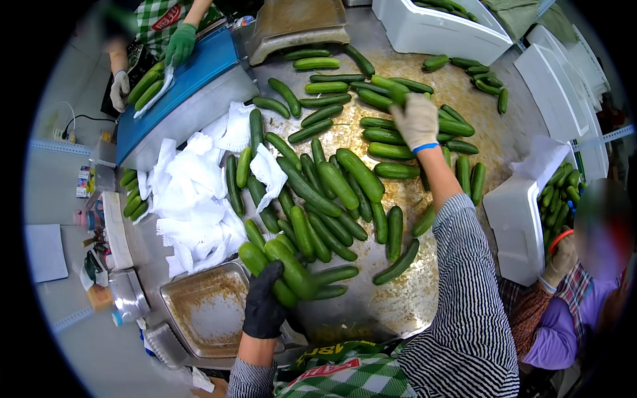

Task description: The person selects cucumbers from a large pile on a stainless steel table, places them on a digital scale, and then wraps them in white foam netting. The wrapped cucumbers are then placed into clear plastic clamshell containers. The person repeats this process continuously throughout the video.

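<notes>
My left hand (264, 303), in a black glove, grips a few cucumbers (288, 263) at the near left of a stained metal table (358, 303). Further out, my right hand (419, 122) wears a beige glove with a blue cuff. Its fingers close around a cucumber (398, 93) that is blurred by motion and partly hidden. Cucumbers in rows (393, 150) lie under and around that hand. Between both hands spreads a loose pile of cucumbers (338, 184), several lying across one another.
White foam mesh sleeves (194, 199) are heaped left of the pile, beside a metal tray (209, 311). A blue-topped machine (184, 84) and a scale (298, 27) stand beyond. Foam boxes (512, 224) line the right. Co-workers' gloved hands (180, 45) (560, 258) are at both sides.
</notes>
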The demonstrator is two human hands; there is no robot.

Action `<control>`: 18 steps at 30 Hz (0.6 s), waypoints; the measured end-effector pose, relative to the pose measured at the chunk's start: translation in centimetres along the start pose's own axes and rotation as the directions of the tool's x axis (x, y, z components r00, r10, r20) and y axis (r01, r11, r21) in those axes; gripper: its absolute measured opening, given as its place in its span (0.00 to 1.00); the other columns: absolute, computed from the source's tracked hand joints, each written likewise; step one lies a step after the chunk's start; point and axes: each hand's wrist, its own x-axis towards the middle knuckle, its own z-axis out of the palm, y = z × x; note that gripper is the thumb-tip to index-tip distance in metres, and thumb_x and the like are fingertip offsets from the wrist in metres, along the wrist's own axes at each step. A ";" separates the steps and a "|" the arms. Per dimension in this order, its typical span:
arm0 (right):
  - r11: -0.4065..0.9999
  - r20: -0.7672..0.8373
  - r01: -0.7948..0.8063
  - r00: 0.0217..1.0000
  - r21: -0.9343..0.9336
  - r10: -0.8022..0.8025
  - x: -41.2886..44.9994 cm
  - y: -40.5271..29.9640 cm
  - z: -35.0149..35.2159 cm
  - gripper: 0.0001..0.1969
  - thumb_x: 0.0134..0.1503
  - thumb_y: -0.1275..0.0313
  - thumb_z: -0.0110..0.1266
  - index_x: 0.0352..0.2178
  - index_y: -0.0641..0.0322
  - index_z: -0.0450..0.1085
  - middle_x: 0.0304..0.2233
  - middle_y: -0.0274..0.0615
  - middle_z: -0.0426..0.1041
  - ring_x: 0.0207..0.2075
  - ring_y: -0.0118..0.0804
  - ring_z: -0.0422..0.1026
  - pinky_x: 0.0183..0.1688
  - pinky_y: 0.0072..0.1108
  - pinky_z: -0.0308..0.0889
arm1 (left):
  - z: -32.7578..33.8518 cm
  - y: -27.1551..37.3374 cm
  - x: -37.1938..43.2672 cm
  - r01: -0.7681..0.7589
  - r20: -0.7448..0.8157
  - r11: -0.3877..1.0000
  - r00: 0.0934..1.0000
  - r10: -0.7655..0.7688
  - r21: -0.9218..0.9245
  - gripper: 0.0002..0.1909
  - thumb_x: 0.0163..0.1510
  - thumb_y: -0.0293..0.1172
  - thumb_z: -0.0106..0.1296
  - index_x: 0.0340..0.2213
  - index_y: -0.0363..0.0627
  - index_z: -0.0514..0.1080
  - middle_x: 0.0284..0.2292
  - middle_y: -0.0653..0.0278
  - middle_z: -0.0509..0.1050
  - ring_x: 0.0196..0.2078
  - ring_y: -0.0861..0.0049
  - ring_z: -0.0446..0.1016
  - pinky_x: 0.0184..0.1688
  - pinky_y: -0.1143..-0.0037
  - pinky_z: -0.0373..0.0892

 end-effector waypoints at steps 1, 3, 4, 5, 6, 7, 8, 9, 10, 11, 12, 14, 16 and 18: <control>0.984 -0.103 -0.093 0.989 0.151 0.109 0.5 0.6 -0.2 0.22 0.55 0.51 0.54 0.34 0.63 0.72 0.36 0.51 0.74 0.39 0.49 0.73 0.41 0.37 0.67 | -0.3 0.0 -0.5 -0.015 -0.039 1.000 0.999 0.015 -0.001 0.26 0.51 0.29 0.56 0.52 0.38 0.63 0.43 0.50 0.72 0.45 0.61 0.73 0.51 0.62 0.71; 0.839 -0.048 -0.427 0.882 0.339 0.468 2.1 2.1 -1.4 0.24 0.55 0.52 0.54 0.33 0.68 0.71 0.34 0.57 0.75 0.38 0.56 0.74 0.42 0.38 0.67 | -0.5 0.4 -1.7 -0.019 -0.042 0.999 0.999 0.017 -0.037 0.26 0.51 0.30 0.56 0.51 0.38 0.63 0.43 0.50 0.73 0.46 0.60 0.73 0.51 0.62 0.70; 0.805 0.026 -0.534 0.837 0.260 0.547 2.7 1.8 -2.6 0.26 0.54 0.52 0.54 0.34 0.71 0.70 0.35 0.62 0.75 0.39 0.59 0.74 0.42 0.38 0.67 | -1.1 0.5 -2.2 -0.028 -0.053 0.998 0.998 0.025 -0.049 0.27 0.50 0.30 0.56 0.51 0.38 0.63 0.42 0.50 0.73 0.46 0.60 0.73 0.51 0.62 0.70; 0.820 0.110 -0.549 0.836 0.163 0.538 3.2 1.9 -2.8 0.24 0.53 0.54 0.55 0.34 0.71 0.71 0.37 0.62 0.75 0.40 0.59 0.74 0.43 0.38 0.68 | -1.5 0.7 -2.7 -0.037 -0.064 0.997 0.997 0.033 -0.061 0.27 0.50 0.31 0.56 0.51 0.38 0.63 0.42 0.49 0.73 0.46 0.60 0.73 0.51 0.62 0.70; 0.874 0.163 -0.486 0.863 0.010 0.478 3.4 2.9 -2.0 0.24 0.53 0.55 0.56 0.37 0.70 0.71 0.39 0.62 0.74 0.42 0.57 0.74 0.45 0.37 0.69 | -1.3 0.9 -3.1 -0.036 -0.065 0.998 0.997 0.033 -0.050 0.27 0.50 0.31 0.56 0.51 0.38 0.63 0.43 0.49 0.73 0.47 0.59 0.73 0.51 0.62 0.70; 0.906 0.226 -0.399 0.878 -0.138 0.422 3.6 3.3 -1.2 0.24 0.52 0.56 0.57 0.39 0.69 0.71 0.41 0.61 0.74 0.44 0.55 0.74 0.47 0.36 0.69 | -1.4 1.0 -3.3 -0.034 -0.078 0.998 0.997 0.030 -0.051 0.27 0.50 0.31 0.56 0.51 0.37 0.63 0.43 0.49 0.73 0.47 0.58 0.73 0.51 0.62 0.70; 0.912 0.250 -0.371 0.879 -0.175 0.405 4.0 3.8 -0.5 0.24 0.51 0.56 0.57 0.40 0.69 0.71 0.41 0.61 0.74 0.44 0.55 0.74 0.47 0.36 0.69 | -1.5 1.1 -3.5 -0.033 -0.090 0.998 0.996 0.028 -0.051 0.27 0.50 0.30 0.56 0.51 0.37 0.63 0.43 0.49 0.73 0.47 0.58 0.73 0.51 0.62 0.70; 0.919 0.279 -0.336 0.880 -0.204 0.384 4.4 3.3 -0.1 0.24 0.51 0.56 0.57 0.40 0.68 0.70 0.42 0.60 0.74 0.45 0.54 0.74 0.47 0.36 0.69 | -1.5 1.2 -3.7 -0.037 -0.108 0.998 0.994 0.031 -0.052 0.27 0.50 0.30 0.56 0.51 0.37 0.63 0.43 0.49 0.73 0.47 0.58 0.73 0.51 0.62 0.70; 0.925 0.307 -0.301 0.880 -0.233 0.364 4.6 2.9 0.1 0.23 0.51 0.57 0.57 0.40 0.68 0.70 0.42 0.59 0.74 0.45 0.54 0.73 0.48 0.36 0.69 | -1.4 1.4 -3.8 -0.041 -0.127 0.998 0.991 0.035 -0.047 0.27 0.50 0.29 0.55 0.51 0.36 0.63 0.43 0.48 0.73 0.47 0.58 0.73 0.52 0.61 0.70; 0.930 0.249 -0.311 0.901 -0.197 0.354 4.7 2.7 0.2 0.23 0.51 0.57 0.57 0.40 0.67 0.70 0.42 0.59 0.74 0.45 0.54 0.73 0.48 0.36 0.69 | -1.3 1.5 -4.0 -0.046 -0.122 0.998 0.992 0.041 -0.039 0.27 0.50 0.29 0.55 0.51 0.35 0.63 0.43 0.48 0.73 0.47 0.58 0.73 0.52 0.61 0.69; 0.936 0.193 -0.314 0.920 -0.157 0.341 4.8 1.5 -0.4 0.23 0.50 0.57 0.58 0.40 0.67 0.70 0.43 0.58 0.74 0.45 0.54 0.73 0.47 0.36 0.69 | -1.4 1.5 -4.1 -0.056 -0.122 0.998 0.991 0.051 -0.034 0.27 0.50 0.28 0.55 0.51 0.35 0.63 0.43 0.48 0.73 0.47 0.58 0.73 0.52 0.61 0.69; 0.978 0.122 -0.206 0.971 -0.011 0.206 5.0 1.0 0.4 0.23 0.49 0.57 0.59 0.39 0.66 0.69 0.41 0.58 0.74 0.44 0.54 0.74 0.47 0.36 0.69 | -1.3 1.5 -4.1 -0.077 -0.120 0.996 0.990 0.070 -0.049 0.26 0.50 0.28 0.55 0.51 0.34 0.62 0.43 0.48 0.73 0.47 0.58 0.73 0.53 0.61 0.69; 0.993 0.336 -0.107 0.938 0.048 0.085 4.3 -0.5 0.8 0.24 0.49 0.58 0.60 0.41 0.66 0.67 0.42 0.58 0.73 0.44 0.55 0.73 0.49 0.36 0.68 | -1.0 1.6 -4.2 -0.088 -0.125 0.992 0.989 0.077 -0.087 0.26 0.50 0.27 0.54 0.51 0.34 0.62 0.43 0.47 0.72 0.47 0.58 0.73 0.53 0.62 0.69; 0.999 0.432 -0.026 0.901 -0.039 0.040 3.5 -1.7 2.0 0.24 0.48 0.61 0.60 0.43 0.66 0.66 0.44 0.59 0.73 0.47 0.56 0.72 0.51 0.35 0.67 | -1.3 1.8 -4.2 -0.064 -0.109 0.996 0.992 0.057 -0.059 0.26 0.51 0.28 0.54 0.51 0.34 0.62 0.44 0.47 0.72 0.47 0.58 0.73 0.52 0.62 0.70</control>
